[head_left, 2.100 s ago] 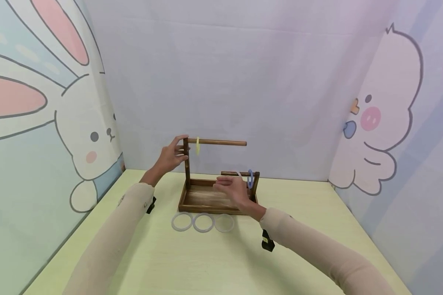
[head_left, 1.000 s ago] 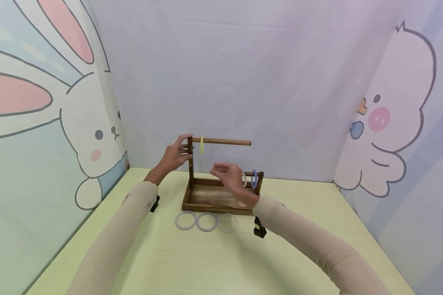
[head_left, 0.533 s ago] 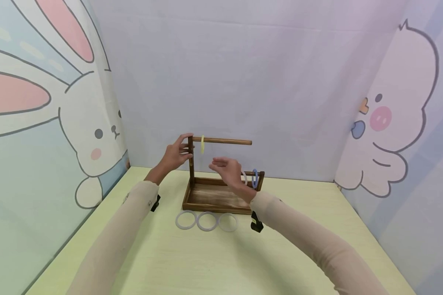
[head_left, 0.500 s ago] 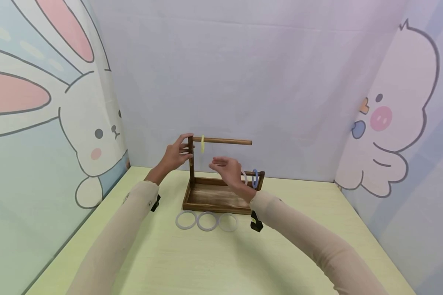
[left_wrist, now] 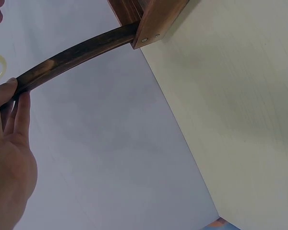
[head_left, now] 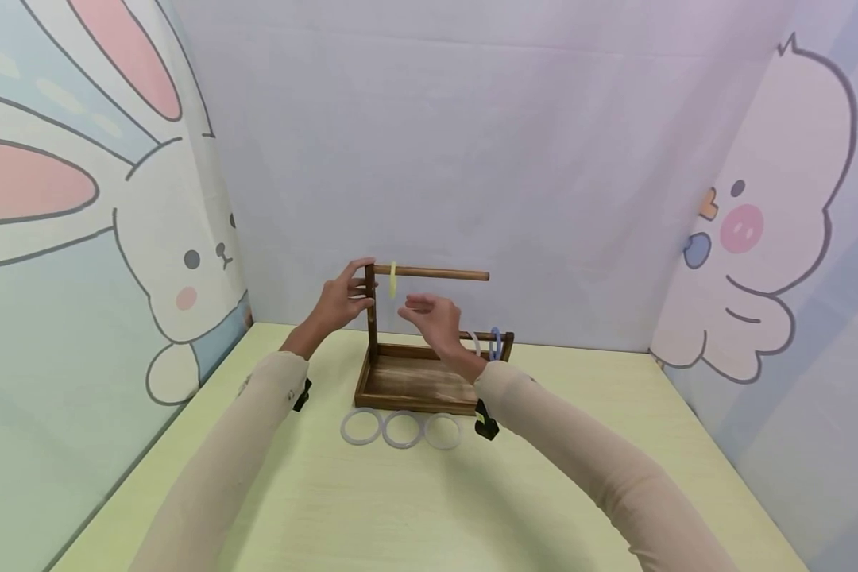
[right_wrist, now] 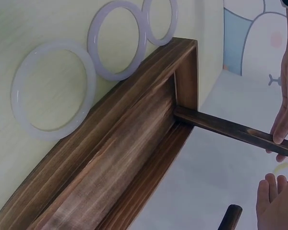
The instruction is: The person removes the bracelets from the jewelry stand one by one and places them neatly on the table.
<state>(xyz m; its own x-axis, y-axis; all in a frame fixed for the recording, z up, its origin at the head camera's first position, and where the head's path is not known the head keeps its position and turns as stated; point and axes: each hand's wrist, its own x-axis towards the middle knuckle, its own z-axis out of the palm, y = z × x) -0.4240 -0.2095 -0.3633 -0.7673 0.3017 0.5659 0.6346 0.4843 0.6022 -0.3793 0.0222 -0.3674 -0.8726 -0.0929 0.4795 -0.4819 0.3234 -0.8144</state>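
My left hand [head_left: 336, 304] grips the tall post of a brown wooden bangle stand [head_left: 372, 326], thumb on one side and fingers on the other, as the left wrist view also shows. From the upper bar hangs a yellow bangle [head_left: 393, 283], close to that post. Just right of and below this bangle is my right hand [head_left: 436, 322], fingers extended, holding nothing. A pale bangle [head_left: 475, 342] and a blue bangle [head_left: 498, 342] hang on the lower bar, partly hidden behind my right wrist.
Three pale bangles lie in a row in front of the stand's tray; the middle bangle [head_left: 402, 446] is between the other two. The light table [head_left: 372, 508] extends around the stand. A plain cloth wall [head_left: 429, 159] rises behind, with cartoon-printed walls at both sides.
My right hand has left the lower bar, where the pale bangle hangs, and risen leftward to near the yellow bangle. My left hand keeps its grip on the post.
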